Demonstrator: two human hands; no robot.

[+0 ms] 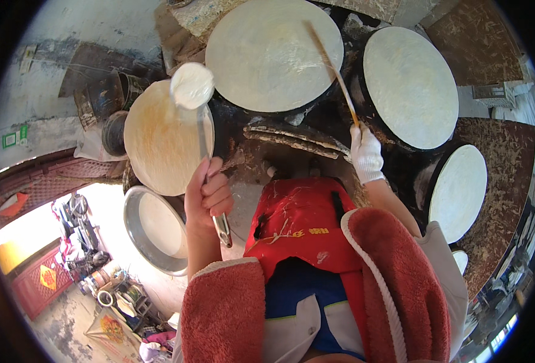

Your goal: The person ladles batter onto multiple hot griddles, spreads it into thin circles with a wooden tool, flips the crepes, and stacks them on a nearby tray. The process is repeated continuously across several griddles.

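Note:
My bare left hand is closed around the metal handle of a ladle. White batter fills the ladle's bowl, which is held over the left griddle's round sheet, yellowish brown in patches. In a white knit glove, my right hand grips a thin wooden stick. Its far end, slightly blurred, reaches over the pale round sheet on the far middle griddle. Two more pale sheets lie on the far right griddle and the right griddle.
A grey basin of white batter stands left of me, below the left griddle. Dark buckets sit by the wall. Split wood lies before the far middle griddle. A brown-stained board runs along the right. Parked motorbikes show through the doorway.

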